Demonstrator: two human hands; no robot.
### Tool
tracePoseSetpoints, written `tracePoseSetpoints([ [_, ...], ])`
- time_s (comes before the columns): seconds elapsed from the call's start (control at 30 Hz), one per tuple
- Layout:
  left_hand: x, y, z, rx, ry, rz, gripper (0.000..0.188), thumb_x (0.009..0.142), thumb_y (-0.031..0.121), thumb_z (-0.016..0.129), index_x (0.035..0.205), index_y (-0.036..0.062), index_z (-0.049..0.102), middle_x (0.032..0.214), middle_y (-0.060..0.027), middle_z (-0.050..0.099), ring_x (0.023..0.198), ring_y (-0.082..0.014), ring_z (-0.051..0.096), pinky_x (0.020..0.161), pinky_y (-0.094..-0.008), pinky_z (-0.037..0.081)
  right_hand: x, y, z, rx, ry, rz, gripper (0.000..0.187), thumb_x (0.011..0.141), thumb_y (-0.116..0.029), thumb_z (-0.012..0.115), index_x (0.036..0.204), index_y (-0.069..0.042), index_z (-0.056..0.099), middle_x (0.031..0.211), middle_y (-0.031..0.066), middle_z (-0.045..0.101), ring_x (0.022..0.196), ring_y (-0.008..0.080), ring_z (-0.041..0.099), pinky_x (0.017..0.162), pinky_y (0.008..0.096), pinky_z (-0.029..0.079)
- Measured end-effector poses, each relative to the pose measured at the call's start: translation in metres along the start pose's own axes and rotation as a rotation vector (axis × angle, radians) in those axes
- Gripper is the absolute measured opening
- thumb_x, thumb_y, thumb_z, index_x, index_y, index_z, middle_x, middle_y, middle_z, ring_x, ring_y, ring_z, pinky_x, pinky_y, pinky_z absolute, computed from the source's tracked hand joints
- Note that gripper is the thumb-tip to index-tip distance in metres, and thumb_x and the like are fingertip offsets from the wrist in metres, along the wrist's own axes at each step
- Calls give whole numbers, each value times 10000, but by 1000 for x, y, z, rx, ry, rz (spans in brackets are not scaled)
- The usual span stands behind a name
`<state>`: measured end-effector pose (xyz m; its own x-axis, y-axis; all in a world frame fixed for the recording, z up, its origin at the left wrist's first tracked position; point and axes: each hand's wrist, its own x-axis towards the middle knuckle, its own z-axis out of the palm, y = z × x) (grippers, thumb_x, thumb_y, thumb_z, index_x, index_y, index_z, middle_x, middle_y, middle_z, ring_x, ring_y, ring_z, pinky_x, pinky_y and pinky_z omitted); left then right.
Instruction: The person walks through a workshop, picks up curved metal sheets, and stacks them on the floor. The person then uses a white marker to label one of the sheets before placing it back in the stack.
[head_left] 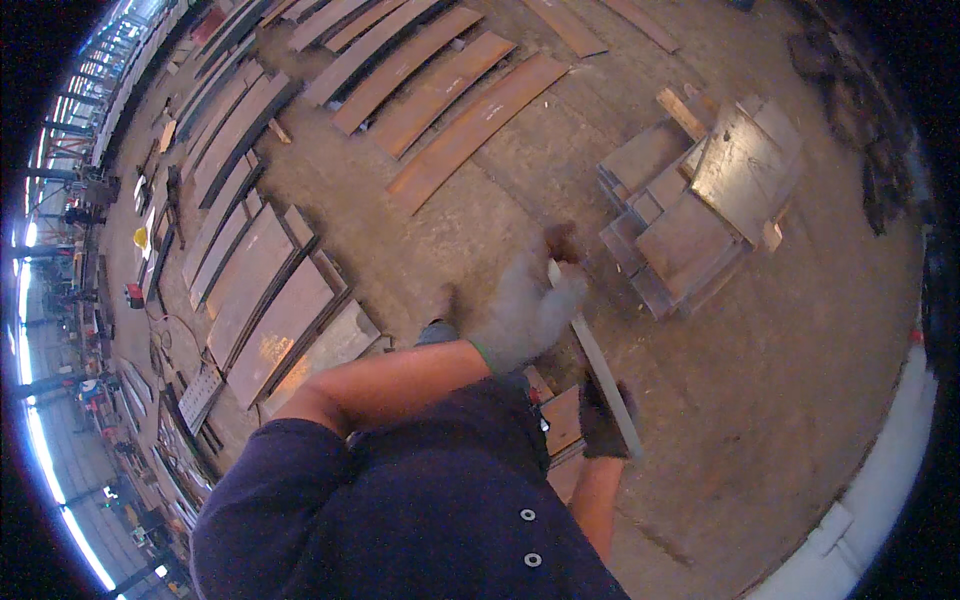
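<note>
A long, flat, pale grey strip point(602, 372) slants in front of my body, from upper left to lower right. My left hand point(525, 310), in a grey glove, is closed around its upper end. By the lower end is my right hand point(603, 425), in a dark glove, gripping the strip with the fingers partly hidden. Whether the strip is metal I cannot tell. Beneath and beside my right hand, brown steel plates point(563, 415) lie low, partly covered by my body.
Stacked steel plates point(690, 245) rise ahead to the right, a shiny sheet point(745, 175) on top. Long curved plates point(480, 125) lie in rows on the floor ahead and left. More stacked plates point(285, 330) are at my left. A pale ledge point(860, 510) borders the right.
</note>
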<state>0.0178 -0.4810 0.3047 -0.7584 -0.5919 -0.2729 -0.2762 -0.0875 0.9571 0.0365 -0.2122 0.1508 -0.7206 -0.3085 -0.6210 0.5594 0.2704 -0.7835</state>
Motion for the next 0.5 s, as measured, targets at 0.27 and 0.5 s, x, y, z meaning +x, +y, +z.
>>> tracePoseSetpoints([
  [0.27, 38, 8, -45, 110, 123, -143, 520, 922, 168, 576, 1415, 29, 487, 1194, -132, 627, 940, -179, 589, 813, -317, 503, 117, 112, 32, 1181, -116, 494, 464, 1047, -208, 345, 1386, 43, 538, 1384, 181, 598, 1269, 336, 582, 1085, 466, 482],
  [0.5, 56, 6, -110, 233, 117, -222, 429, 880, 113, 564, 1297, 20, 600, 1169, -95, 642, 1045, -187, 602, 926, -322, 494, 128, 141, 74, 1380, -63, 497, 406, 1027, -182, 434, 1373, 1, 539, 1429, 154, 560, 1309, 286, 549, 1105, 456, 465],
])
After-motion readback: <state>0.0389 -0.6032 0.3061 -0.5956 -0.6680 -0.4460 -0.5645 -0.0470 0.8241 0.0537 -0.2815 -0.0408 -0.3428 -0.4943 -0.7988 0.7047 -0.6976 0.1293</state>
